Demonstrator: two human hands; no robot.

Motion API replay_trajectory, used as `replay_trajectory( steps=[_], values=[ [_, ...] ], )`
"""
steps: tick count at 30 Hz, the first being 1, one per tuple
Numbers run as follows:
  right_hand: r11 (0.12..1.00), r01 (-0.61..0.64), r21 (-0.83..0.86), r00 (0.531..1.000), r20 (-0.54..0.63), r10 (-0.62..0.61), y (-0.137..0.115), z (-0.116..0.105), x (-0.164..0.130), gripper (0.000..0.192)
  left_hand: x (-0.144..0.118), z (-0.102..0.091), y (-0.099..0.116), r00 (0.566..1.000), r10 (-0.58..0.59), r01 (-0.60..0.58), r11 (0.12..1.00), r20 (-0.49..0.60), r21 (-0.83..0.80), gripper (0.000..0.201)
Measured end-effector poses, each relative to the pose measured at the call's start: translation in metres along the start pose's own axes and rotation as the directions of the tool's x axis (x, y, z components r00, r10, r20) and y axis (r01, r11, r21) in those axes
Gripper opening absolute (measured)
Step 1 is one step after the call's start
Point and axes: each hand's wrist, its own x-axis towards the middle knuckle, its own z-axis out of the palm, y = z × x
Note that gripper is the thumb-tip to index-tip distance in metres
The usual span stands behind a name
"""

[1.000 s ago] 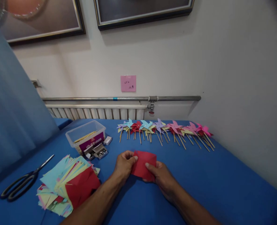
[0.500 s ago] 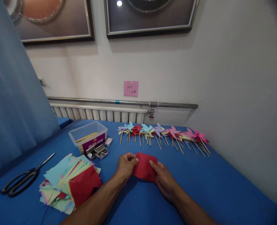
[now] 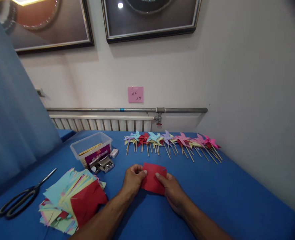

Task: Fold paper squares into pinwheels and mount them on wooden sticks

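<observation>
A red paper square is held up above the blue table, with a small slit showing near its upper right corner. My left hand pinches its left edge between thumb and fingers. On the right side my right hand grips it, the thumb lying across the front and the fingers hidden behind. To the left lies a pile of coloured paper squares, blue, yellow, green and pink, with a red sheet on top. Beyond my hands rests a row of paper pinwheels on wooden sticks.
Black-handled scissors lie at the far left. A clear plastic box holds thin sticks. Before it sit small opened boxes of metal pins and a small white box. A blue curtain hangs left; a radiator runs behind.
My right thumb has slid inward and lower across the red paper, and the slit at the upper right corner now shows. The camera view has shifted slightly.
</observation>
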Motion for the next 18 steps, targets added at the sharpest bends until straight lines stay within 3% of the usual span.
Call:
replay_trajectory(
  steps=[3,6,11,15,18],
  values=[
    [1.0,0.01,0.018,0.999,-0.049,-0.009,0.001,0.001,0.0,0.036,-0.002,-0.001,-0.001,0.997,0.08,-0.08,0.991,0.001,0.103,0.023],
    [1.0,0.011,0.018,1.0,-0.024,-0.011,0.0,0.001,-0.001,0.036,-0.004,-0.002,-0.002,0.986,0.164,-0.161,0.959,0.009,0.234,0.017],
    [0.999,0.014,0.035,1.0,0.0,-0.014,0.002,-0.003,0.001,0.037,-0.009,-0.004,-0.001,0.949,0.306,-0.307,0.84,0.077,0.447,0.01],
    [0.999,0.033,0.037,0.999,0.003,-0.033,0.003,-0.006,0.001,0.036,-0.016,-0.003,0.002,0.847,0.482,-0.514,0.638,0.224,0.573,0.013],
    [0.999,0.032,0.038,0.999,0.003,-0.032,0.002,-0.005,0.001,0.035,-0.02,-0.004,0.003,0.764,0.552,-0.626,0.506,0.334,0.593,0.017]
  ],
)
